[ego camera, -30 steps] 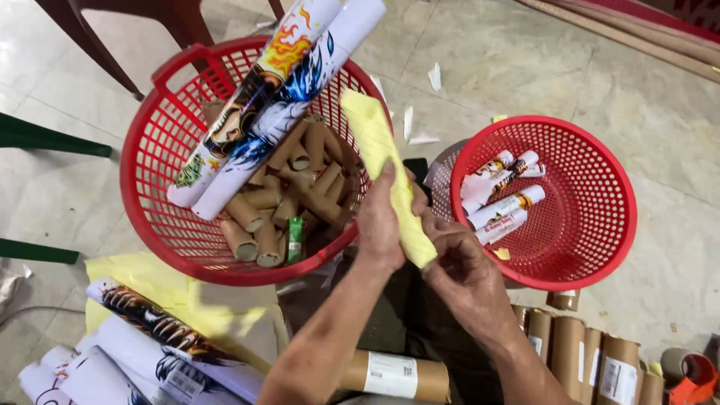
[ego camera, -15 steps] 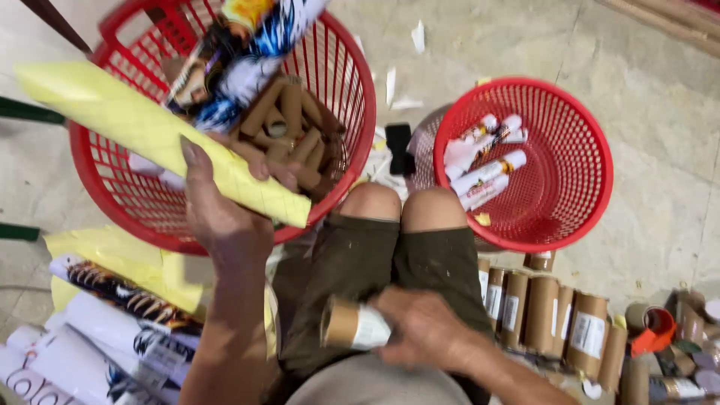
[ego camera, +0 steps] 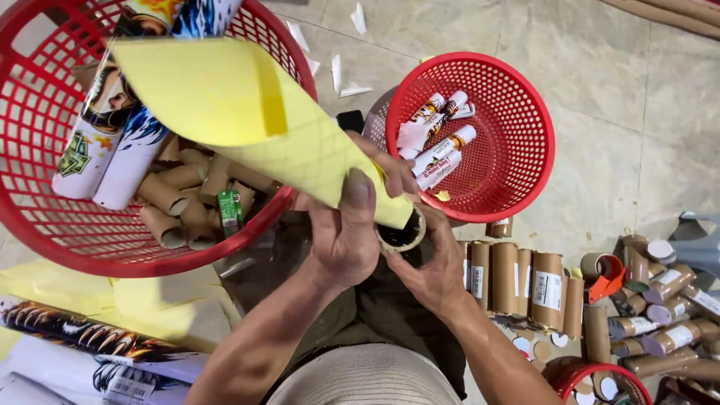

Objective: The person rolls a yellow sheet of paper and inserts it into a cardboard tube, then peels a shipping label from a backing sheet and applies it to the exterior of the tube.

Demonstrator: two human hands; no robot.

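Note:
My left hand (ego camera: 346, 241) grips a rolled yellow paper sheet (ego camera: 247, 124) that flares wide toward the upper left. Its narrow end sits in the mouth of a brown cardboard tube (ego camera: 403, 232), which my right hand (ego camera: 429, 264) holds from below and behind. Both hands meet over my lap, between the two red baskets.
A large red basket (ego camera: 45, 225) at left holds cardboard tubes and rolled printed posters. A smaller red basket (ego camera: 525, 112) at right holds several wrapped white tubes. A row of labelled cardboard tubes (ego camera: 517, 277) lies on the floor at right. Printed posters (ego camera: 90, 337) and yellow sheets lie at lower left.
My right hand brought the cardboard tube up from my lap, and my left hand swung the yellow roll so its narrow end now enters the tube.

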